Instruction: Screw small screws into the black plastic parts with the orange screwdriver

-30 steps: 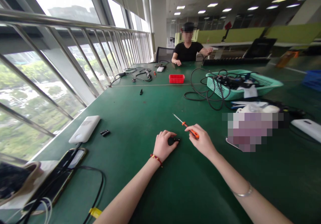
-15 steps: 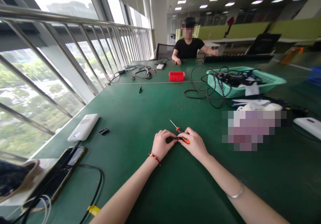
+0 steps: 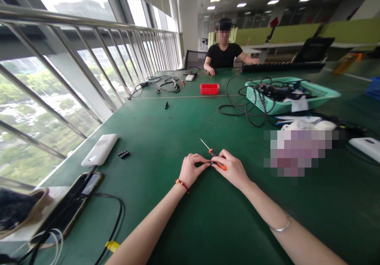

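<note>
In the head view, the left hand (image 3: 190, 170) pinches a small, mostly hidden black piece (image 3: 212, 162) at its three o'clock, where its fingertips meet the right hand (image 3: 234, 170). The right hand is closed round a screwdriver (image 3: 213, 152), its tip pointing toward eleven. From the hands, a red tray (image 3: 209, 90) lies at twelve, a green basket (image 3: 276, 107) at two and a white power bank (image 3: 99, 150) near nine.

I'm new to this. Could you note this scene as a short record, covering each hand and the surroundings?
Left hand: pinching a small black piece, mostly hidden
Right hand: holding an orange-and-black-handled screwdriver
Surface: smooth green table
Ahead: red rectangular plastic box
Ahead right: mint-green perforated plastic basket holding black cables
Far side: seated person in a black top
</note>
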Demonstrator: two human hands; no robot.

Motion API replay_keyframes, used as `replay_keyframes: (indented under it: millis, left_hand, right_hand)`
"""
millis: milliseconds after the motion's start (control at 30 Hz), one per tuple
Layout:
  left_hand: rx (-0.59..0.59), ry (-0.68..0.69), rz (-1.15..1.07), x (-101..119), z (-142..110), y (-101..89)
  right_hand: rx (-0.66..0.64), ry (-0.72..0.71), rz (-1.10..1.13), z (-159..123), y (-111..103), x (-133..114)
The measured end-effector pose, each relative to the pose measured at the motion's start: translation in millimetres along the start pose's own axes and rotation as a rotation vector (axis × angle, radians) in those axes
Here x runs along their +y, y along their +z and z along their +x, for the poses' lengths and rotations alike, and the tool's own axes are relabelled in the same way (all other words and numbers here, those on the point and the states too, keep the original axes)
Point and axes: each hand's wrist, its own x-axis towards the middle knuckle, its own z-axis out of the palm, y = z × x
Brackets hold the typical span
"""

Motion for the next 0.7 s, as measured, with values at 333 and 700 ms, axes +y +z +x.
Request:
replay_keyframes:
  millis: [333,700]
  left_hand:
    - [0.034,0.13,0.081,6.0,-2.9,-0.7]
    - [0.039,0.17,0.067,3.1,-3.6,0.9]
  right_hand:
    - [-0.026,0.008,0.0,-0.8,-1.7,-3.6]
    - [-0.02,-0.02,0.044,-0.7,-1.7,-0.6]
